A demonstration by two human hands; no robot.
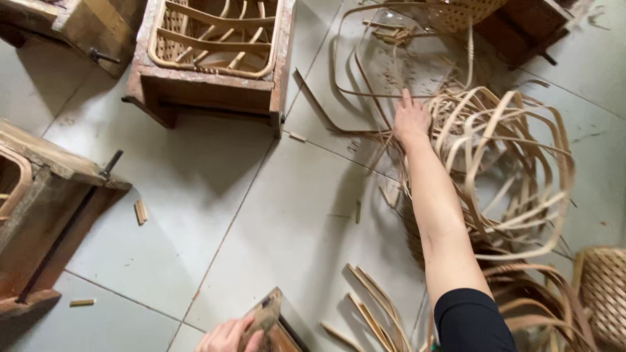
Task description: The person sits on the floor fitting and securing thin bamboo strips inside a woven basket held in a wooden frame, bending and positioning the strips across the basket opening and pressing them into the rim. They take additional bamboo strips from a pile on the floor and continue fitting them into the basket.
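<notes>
The right hand (411,120) reaches out flat, fingers loose, touching one bent bamboo strip (365,94) beside a tangled pile of bent hoops (515,169) (too many to count). Nearer the person, the left hand (229,336) grips a wooden block (268,313). Three wooden mould boxes (208,85) stand beyond.

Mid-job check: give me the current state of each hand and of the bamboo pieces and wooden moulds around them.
right hand: arm stretched out, fingers on the pile of bent bamboo hoops, grip unclear.
left hand: resting on a wooden block at the bottom edge.
wooden mould: on the tiled floor, a bamboo frame seated inside.
bamboo strips: loose on the floor.
woven basket: at right edge, partly out of view.
</notes>
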